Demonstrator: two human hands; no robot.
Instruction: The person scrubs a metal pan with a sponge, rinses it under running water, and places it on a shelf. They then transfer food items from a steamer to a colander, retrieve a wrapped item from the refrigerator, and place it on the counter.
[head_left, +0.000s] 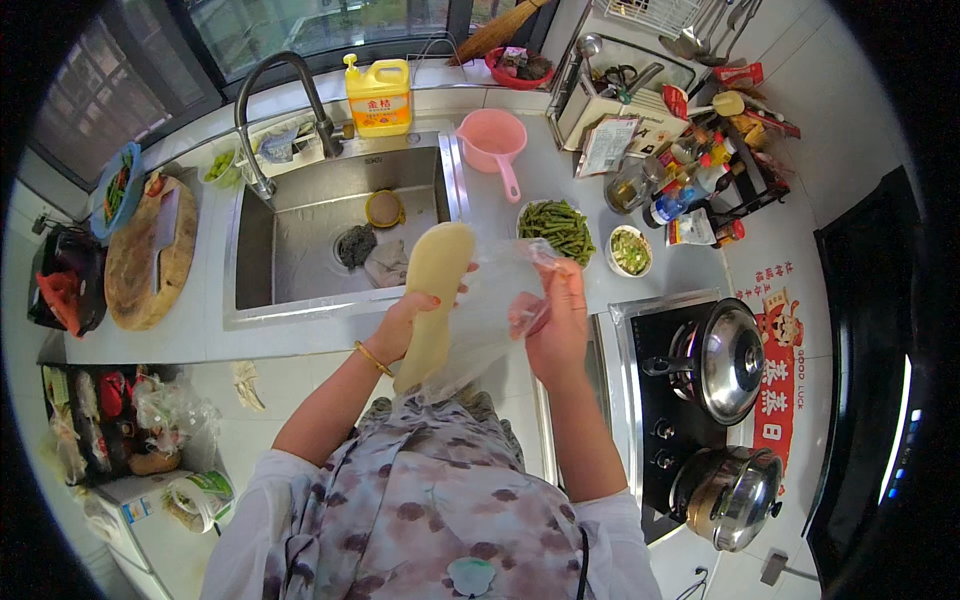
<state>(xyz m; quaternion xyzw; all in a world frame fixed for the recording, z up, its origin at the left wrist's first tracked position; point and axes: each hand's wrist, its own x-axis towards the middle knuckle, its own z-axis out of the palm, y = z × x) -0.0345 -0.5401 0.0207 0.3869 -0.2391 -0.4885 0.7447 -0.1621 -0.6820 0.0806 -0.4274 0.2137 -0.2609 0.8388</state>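
My left hand (401, 322) grips a long, pale yellow squash-like gourd (435, 289), narrower in its middle. Thumb and fingers lie on opposite sides of it, and a gold-coloured bangle is on the wrist. The gourd is tilted in front of my apron, over the sink's front edge. My right hand (559, 322) pinches a clear plastic bag (487, 300), which spreads between my hands. The film reaches down around the gourd's lower end; how much of the gourd is inside, I cannot tell.
A sink (315, 202) holds a scouring pad and a cloth. Cut green beans (555, 229), a bowl of chopped scallions (630, 251) and a pink dipper (491, 142) stand right of it. A cleaver (165, 232) lies on a round chopping board (127, 281). Lidded pans (727, 360) occupy the stove.
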